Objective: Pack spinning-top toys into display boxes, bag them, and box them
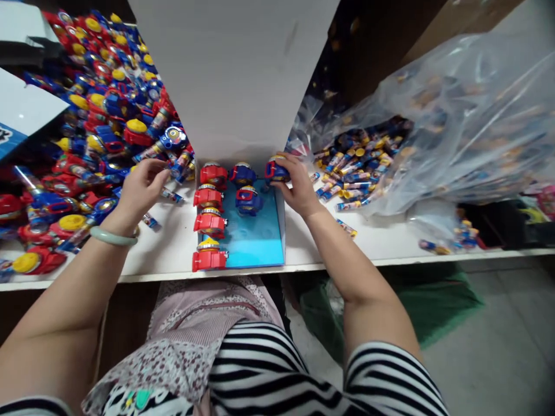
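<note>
The right hand pinches a blue toy at the box's far right corner, the left hand hangs loosely parted by the pile, and an off-balance release could tip the toy.

The right hand partly hides a blue toy. The upright white flap is cut off above; the plastic bag blurs its contents.
</note>
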Motion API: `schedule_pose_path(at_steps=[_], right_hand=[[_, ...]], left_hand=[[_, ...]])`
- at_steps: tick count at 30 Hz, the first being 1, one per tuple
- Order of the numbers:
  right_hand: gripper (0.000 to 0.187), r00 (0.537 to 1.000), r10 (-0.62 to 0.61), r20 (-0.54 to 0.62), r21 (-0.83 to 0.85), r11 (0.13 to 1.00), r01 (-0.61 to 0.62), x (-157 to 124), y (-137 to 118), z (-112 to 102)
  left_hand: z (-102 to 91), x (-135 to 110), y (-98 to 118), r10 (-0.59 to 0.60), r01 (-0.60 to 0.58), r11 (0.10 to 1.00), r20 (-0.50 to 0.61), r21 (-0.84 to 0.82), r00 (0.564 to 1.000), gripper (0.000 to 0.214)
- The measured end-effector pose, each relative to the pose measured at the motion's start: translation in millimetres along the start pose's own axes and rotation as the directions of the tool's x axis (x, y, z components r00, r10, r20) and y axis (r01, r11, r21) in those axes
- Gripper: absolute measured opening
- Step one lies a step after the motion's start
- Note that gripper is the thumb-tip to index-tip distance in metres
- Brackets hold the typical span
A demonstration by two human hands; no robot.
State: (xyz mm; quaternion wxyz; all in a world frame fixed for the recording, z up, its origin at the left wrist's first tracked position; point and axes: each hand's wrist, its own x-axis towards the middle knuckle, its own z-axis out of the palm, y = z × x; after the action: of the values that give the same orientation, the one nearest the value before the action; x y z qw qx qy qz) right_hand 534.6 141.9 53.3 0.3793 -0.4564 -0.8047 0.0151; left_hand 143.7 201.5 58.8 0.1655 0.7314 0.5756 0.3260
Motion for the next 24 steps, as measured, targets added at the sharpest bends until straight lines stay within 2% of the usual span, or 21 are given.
schedule_pose_path(at_steps=[5, 7, 9, 11, 13, 14, 15, 16, 18, 21, 24], right_hand=[[0.055, 1.000, 0.003, 0.031, 0.020, 1.000, -0.004, -3, -2, 10], [0.056, 1.000, 0.006, -0.004, 0.027, 1.000, -0.006, -5, 1, 11], [0.057, 0.999, -0.005, -0.037, 0.045, 0.999, 0.006, -6, 3, 12], [0.057, 0.999, -0.039, -0.010, 0.069, 0.997, 0.040, -5, 4, 12], [0.054, 0.995, -0.062, 0.074, 0.088, 0.995, 0.055, -1, 2, 9], [0.053, 0.991, -0.052, 0.124, 0.086, 0.995, 0.042, 1, 0, 7], [0.051, 0.985, -0.028, 0.170, 0.073, 0.997, 0.016, 2, -2, 6], [0.049, 0.978, 0.012, 0.210, 0.045, 0.999, -0.022, 4, -5, 4], [0.048, 0.959, 0.115, 0.257, -0.050, 0.993, -0.106, 6, -15, 5], [0.051, 0.936, 0.241, 0.257, -0.189, 0.962, -0.196, 6, -35, 9], [0.055, 0.940, 0.271, 0.208, -0.216, 0.950, -0.226, 1, -42, 12]], left_hand=[[-7.6, -15, 4, 0.128, -0.129, 0.992, -0.084, -0.004, 0.988, 0.022], [-11.5, -19, 18, 0.222, -0.224, 0.975, -0.109, -0.010, 0.969, 0.019], [-13.1, -21, 46, 0.363, -0.367, 0.930, -0.121, -0.019, 0.924, 0.018], [-8.8, -20, 83, 0.558, -0.559, 0.828, -0.024, -0.043, 0.829, 0.023], [2.7, -17, 121, 0.714, -0.713, 0.696, 0.195, -0.087, 0.673, 0.030], [10.3, -15, 135, 0.740, -0.754, 0.650, 0.306, -0.097, 0.599, 0.032], [18.3, -12, 146, 0.735, -0.773, 0.628, 0.392, -0.087, 0.553, 0.032], [25.8, -10, 153, 0.710, -0.777, 0.627, 0.454, -0.061, 0.538, 0.031], [37.1, -6, 154, 0.648, -0.751, 0.660, 0.503, 0.002, 0.571, 0.028], [43.1, -1, 139, 0.591, -0.690, 0.724, 0.492, 0.025, 0.639, 0.026], [42.5, 0, 128, 0.569, -0.655, 0.755, 0.494, 0.003, 0.658, 0.028]])
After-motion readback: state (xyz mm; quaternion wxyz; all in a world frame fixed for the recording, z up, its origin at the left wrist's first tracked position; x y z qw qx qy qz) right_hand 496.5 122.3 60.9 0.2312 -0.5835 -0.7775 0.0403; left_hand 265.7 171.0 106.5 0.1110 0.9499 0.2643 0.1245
